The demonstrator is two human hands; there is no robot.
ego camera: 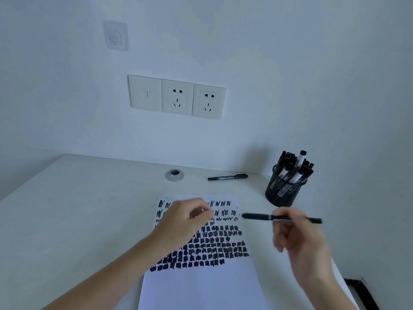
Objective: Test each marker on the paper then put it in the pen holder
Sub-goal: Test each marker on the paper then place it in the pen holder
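White tabletop [89, 209] carries a scribbled paper [201, 287] at lower centre, where the left hand [185, 220] curls, around what I cannot tell, while the right hand [299, 238] pinches a black marker [257, 216] level at right, just below the mesh pen holder [282, 193] full of markers [295, 168].

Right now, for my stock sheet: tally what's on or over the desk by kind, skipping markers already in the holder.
Black plastic markers outside it: 2, held marker in right hand, lying marker
Black mesh pen holder: 1
White scribbled paper: 1
Silver round cable grommet: 1
Total: 5
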